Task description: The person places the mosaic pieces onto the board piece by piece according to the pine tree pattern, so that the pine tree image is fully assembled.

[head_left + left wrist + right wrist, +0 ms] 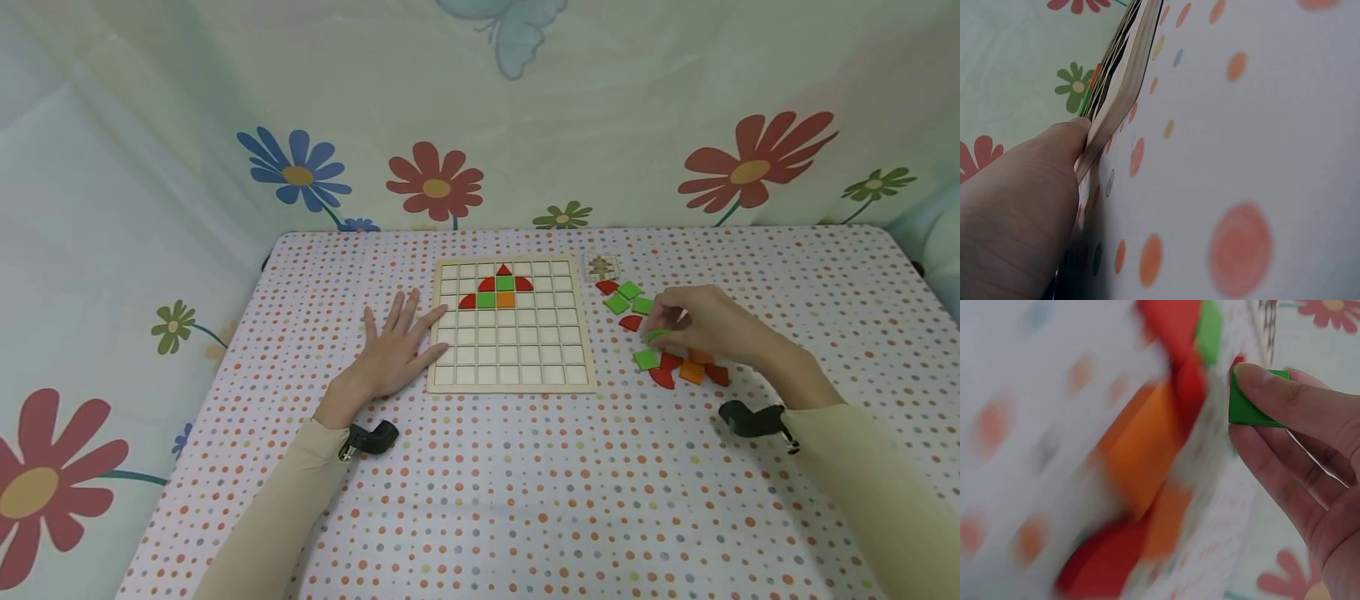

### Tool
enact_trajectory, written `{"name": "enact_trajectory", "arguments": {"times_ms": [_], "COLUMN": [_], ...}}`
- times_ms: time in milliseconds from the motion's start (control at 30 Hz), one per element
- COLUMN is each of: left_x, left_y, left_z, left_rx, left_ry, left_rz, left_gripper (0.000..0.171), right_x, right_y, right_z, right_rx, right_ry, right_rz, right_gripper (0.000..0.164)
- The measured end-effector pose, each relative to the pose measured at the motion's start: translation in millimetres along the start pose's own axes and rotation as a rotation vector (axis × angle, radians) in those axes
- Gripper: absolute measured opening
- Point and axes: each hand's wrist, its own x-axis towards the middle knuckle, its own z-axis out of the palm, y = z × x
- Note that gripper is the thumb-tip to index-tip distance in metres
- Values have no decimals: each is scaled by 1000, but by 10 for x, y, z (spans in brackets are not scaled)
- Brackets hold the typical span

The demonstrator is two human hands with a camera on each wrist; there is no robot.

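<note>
A wooden grid board (512, 389) lies mid-table, with red, green and an orange tile (506, 299) set in its upper cells as a stepped shape topped by a red triangle (504, 270). My left hand (392, 354) rests spread beside the board, thumb and fingertips at its left edge; the left wrist view shows the thumb against the wooden rim (1116, 115). Between thumb and fingers my right hand (705, 325) pinches a green square tile (1250, 406), over a loose pile of tiles. An orange square (692, 372) and a red quarter-round (662, 377) lie below that hand.
A small pattern card (602, 267) with a tree-like figure lies at the board's upper right corner. Several green squares (628, 289) and red pieces (630, 322) lie between card and right hand. A flowered cloth (600, 125) hangs behind the dotted tabletop (525, 500).
</note>
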Motion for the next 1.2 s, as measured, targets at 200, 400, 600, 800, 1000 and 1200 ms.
{"name": "enact_trajectory", "arguments": {"times_ms": [200, 400, 600, 800, 1000, 1200], "left_x": [-7, -30, 7, 30, 27, 8], "left_y": [-13, -19, 28, 49, 25, -8], "left_z": [14, 37, 56, 38, 4, -5], "left_rx": [-2, -9, -18, 2, 1, -8], "left_ry": [4, 6, 4, -4, 8, 5], "left_rz": [7, 7, 23, 18, 17, 2], "left_gripper": [68, 69, 69, 68, 68, 68], "right_x": [408, 930, 1168, 1198, 1248, 1299], "right_y": [-326, -609, -716, -733, -740, -797], "right_z": [94, 314, 476, 510, 488, 481], "right_rx": [50, 188, 208, 202, 177, 127], "right_ry": [47, 64, 55, 49, 33, 8], "right_rz": [-97, -143, -121, -122, -115, -128], "right_gripper": [19, 12, 10, 9, 10, 10]}}
